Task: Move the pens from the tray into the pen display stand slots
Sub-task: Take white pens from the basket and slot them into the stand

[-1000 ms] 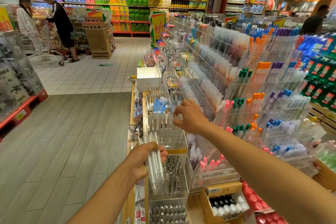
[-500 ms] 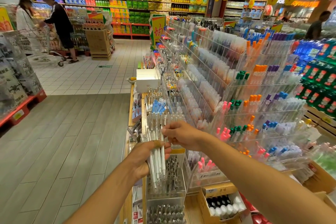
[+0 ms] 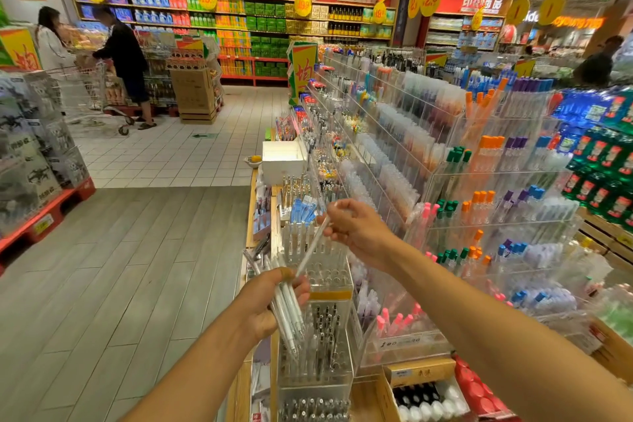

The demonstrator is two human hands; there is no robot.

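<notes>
While the left hand [image 3: 270,305] is gripping a bundle of white pens [image 3: 286,301] with fingers curled round them, the right hand [image 3: 356,229] is pinching a single white pen [image 3: 313,243] by its upper end. That pen is slanting down from the right hand to the top of the bundle just above the left hand. Directly beyond and below both hands, the clear pen display stand [image 3: 318,274] is standing, its slots partly filled.

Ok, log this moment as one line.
left hand: grips pen bundle | right hand: pinches single pen | above display stand
</notes>
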